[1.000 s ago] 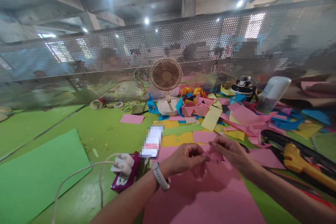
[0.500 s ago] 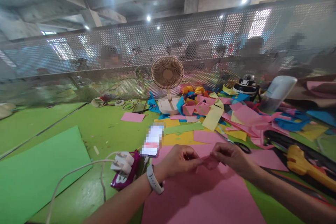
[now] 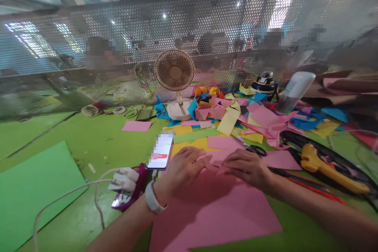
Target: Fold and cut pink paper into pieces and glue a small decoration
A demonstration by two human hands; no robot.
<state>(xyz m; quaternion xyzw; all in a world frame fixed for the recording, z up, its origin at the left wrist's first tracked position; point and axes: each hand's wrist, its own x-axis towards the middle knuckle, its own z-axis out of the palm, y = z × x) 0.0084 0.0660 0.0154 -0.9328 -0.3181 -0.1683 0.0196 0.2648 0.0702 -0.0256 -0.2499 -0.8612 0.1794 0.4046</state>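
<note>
Over a large pink paper sheet (image 3: 206, 220), my two hands meet at a small pink piece of paper (image 3: 215, 166) that looks folded. My left hand (image 3: 187, 165), with a white band on its wrist, has its fingers closed on the paper's left side. The fingers of my right hand (image 3: 246, 166) are pressed together on its right side. Much of the small piece is hidden by fingers and blends with the sheet below. Just left of my left hand lies a lit phone (image 3: 161, 151) with a cable plugged in. Scissors (image 3: 256, 149) with black handles rest behind my right hand.
A purple power strip (image 3: 138, 185) with white plugs and a green sheet (image 3: 38, 189) are on the left. A fan (image 3: 175, 71) stands before a perforated screen (image 3: 118, 27). Coloured paper pieces (image 3: 268, 116) pile up beside it. A yellow glue gun (image 3: 327, 171) lies right.
Both hands have lowered onto the pink sheet with the small paper, and their fingers lie flatter. The view has shifted, so the fan and table things appear further left.
</note>
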